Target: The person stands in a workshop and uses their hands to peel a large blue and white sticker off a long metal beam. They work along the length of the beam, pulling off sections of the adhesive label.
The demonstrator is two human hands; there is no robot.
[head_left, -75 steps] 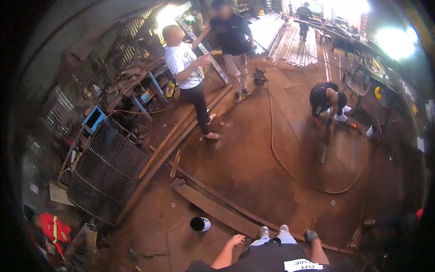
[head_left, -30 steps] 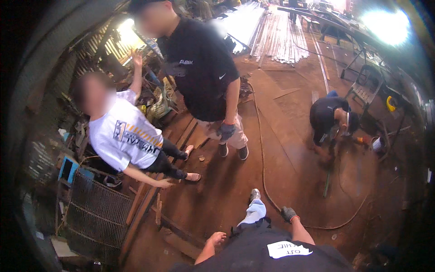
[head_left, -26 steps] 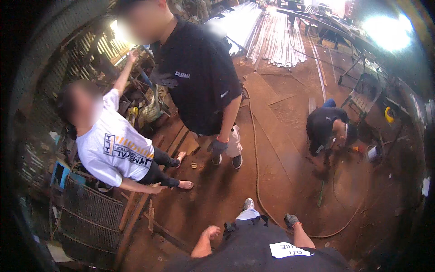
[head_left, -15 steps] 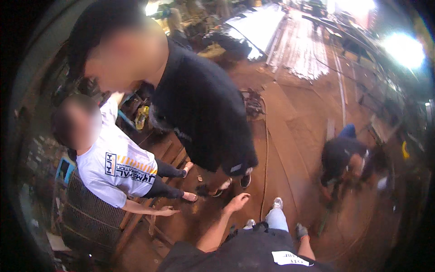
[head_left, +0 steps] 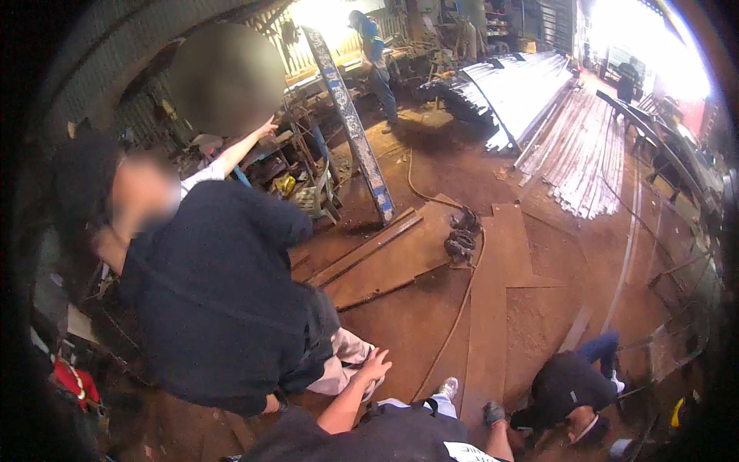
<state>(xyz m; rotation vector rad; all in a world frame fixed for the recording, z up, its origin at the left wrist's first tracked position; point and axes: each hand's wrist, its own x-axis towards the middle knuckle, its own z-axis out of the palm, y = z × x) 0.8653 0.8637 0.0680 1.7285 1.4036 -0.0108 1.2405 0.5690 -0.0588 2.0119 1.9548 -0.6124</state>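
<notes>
- Hose [head_left: 462, 314]: lies on the floor, at two o'clock from the left hand [head_left: 375, 366] and about ten from the right hand [head_left: 493, 413], apart from both.
- Left hand: bare, fingers loosely spread, nothing visible in its grasp.
- Right hand: gloved in dark grey; how far its fingers close, and on what, cannot be told.
- Pale trousers [head_left: 342, 360] of a co-worker in black [head_left: 223, 300]: at nine o'clock from the left hand; contact cannot be judged.
- Crouching co-worker [head_left: 573, 389]: at two o'clock from the right hand.
- Flat brown strip [head_left: 486, 331]: on the floor, at twelve o'clock from the right hand.
- Metal bars [head_left: 577, 158]: laid side by side, at two o'clock from the view's centre.
</notes>
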